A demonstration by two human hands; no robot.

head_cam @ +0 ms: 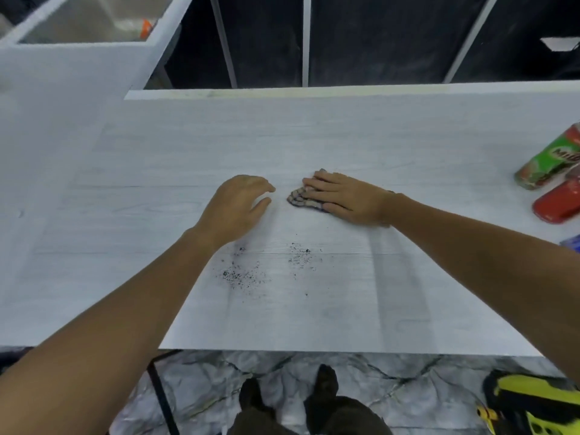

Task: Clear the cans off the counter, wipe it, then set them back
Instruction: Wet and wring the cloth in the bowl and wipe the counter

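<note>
My right hand [345,197] lies flat on a small checked cloth [299,199], pressing it onto the white counter [157,152] near the middle. My left hand [238,205] rests on the counter just left of the cloth, fingers loosely bent and holding nothing. Dark crumbs [241,274] are scattered on the counter in front of both hands. At the right edge stand a green Milo can [549,160] and a red can [558,200], with the corner of a blue can [572,241] just below them.
The counter's near edge runs across the lower part of the view, above a marble-patterned floor [219,381]. A yellow and black object [533,403] lies on the floor at the lower right. A raised white ledge [62,67] sits at the far left.
</note>
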